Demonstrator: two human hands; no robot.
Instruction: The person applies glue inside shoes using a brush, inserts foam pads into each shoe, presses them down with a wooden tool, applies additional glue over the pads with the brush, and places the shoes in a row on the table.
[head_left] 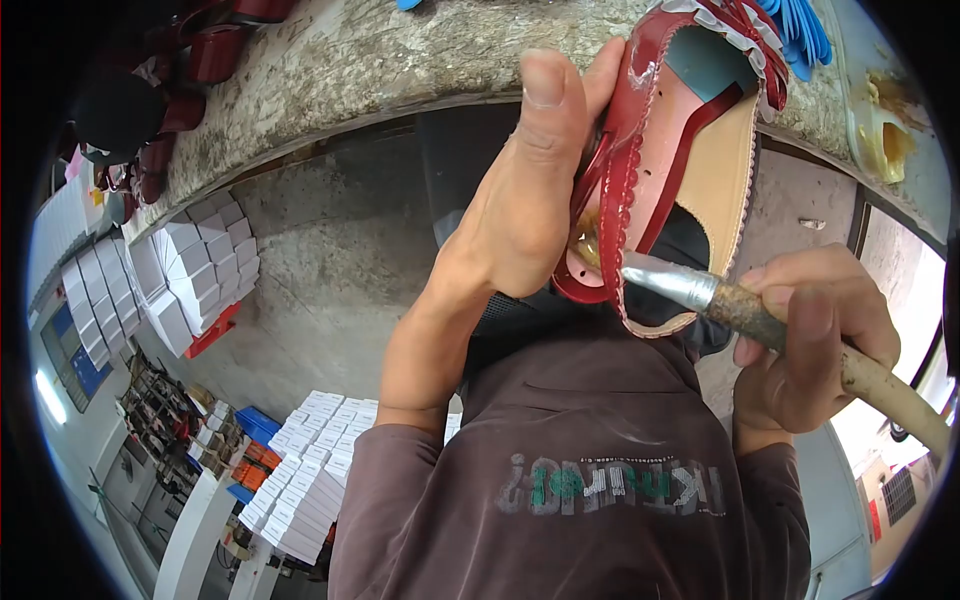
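Note:
My left hand (pixel 525 185) is closed around the left side of a red shoe (pixel 640 150) with scalloped edging, a pink insole and a ruffled bow at its top. The thumb points up and the other fingers are mostly hidden behind the shoe. In my right hand (pixel 825 330) is a brush (pixel 740 308) with a metal ferrule and a pale, stained handle, gripped between thumb and fingers. Its tip passes behind the red strap and meets the insole near the heel, where wet, yellowish stuff shows.
A worn, stained worktop (pixel 400 60) curves across the top. Red shoes (pixel 215 55) lie at upper left, blue pieces (pixel 800 35) at upper right beside a glue-stained tray (pixel 890 150). White boxes (pixel 305 470) are stacked at lower left, with more boxes (pixel 205 260) above.

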